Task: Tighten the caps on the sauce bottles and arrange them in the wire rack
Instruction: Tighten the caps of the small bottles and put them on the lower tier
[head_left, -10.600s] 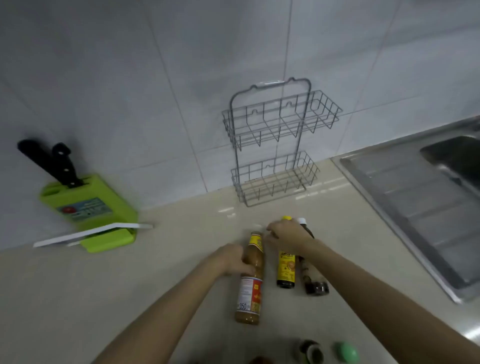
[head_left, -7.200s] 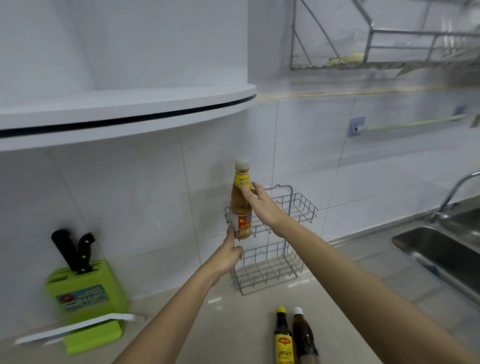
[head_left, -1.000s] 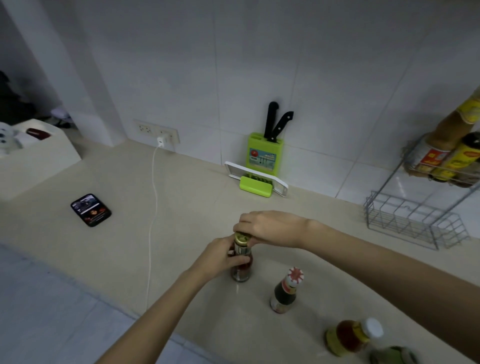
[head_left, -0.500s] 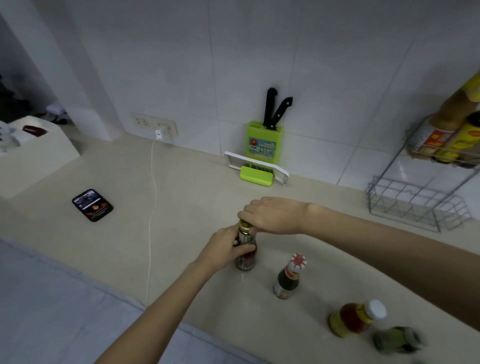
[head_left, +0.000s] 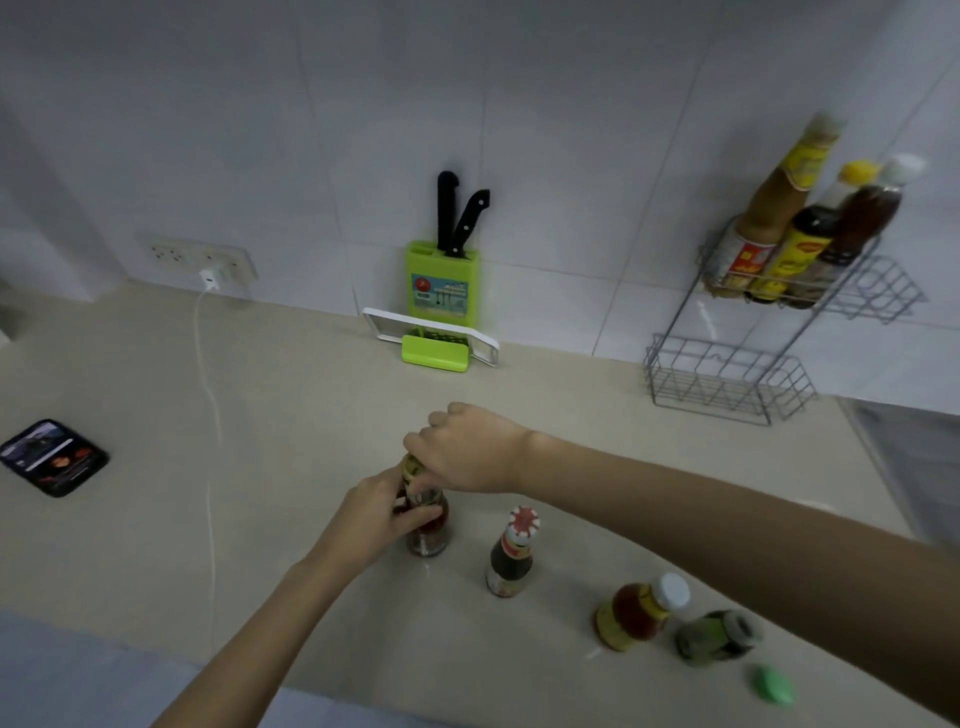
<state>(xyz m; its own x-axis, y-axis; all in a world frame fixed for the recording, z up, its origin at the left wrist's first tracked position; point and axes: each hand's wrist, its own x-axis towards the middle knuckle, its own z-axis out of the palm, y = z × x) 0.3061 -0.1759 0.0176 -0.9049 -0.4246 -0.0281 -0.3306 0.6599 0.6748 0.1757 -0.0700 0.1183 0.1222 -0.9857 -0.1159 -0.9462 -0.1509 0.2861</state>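
A small red sauce bottle (head_left: 427, 538) stands on the counter. My left hand (head_left: 382, 512) grips its body and my right hand (head_left: 467, 449) is closed over its gold cap (head_left: 412, 466). To its right stand a dark bottle with a red and white cap (head_left: 511, 553), a red sauce bottle with a white cap (head_left: 641, 610) and a green bottle without a cap (head_left: 714, 636). A loose green cap (head_left: 774, 685) lies by the counter's front edge. The wire rack (head_left: 727, 382) leans at the wall. Its upper basket holds three bottles (head_left: 795, 223); its lower basket holds nothing.
A green knife block (head_left: 441, 283) with two black knives stands at the wall, a white tray at its foot. A phone (head_left: 52, 457) lies at the left with a white charging cable (head_left: 210, 415) running to a wall socket. The sink's edge (head_left: 904, 457) shows at the right.
Since ten seconds ago three bottles went into the rack's upper basket. Over the last second both hands have stayed on the small red bottle; only the camera view has shifted.
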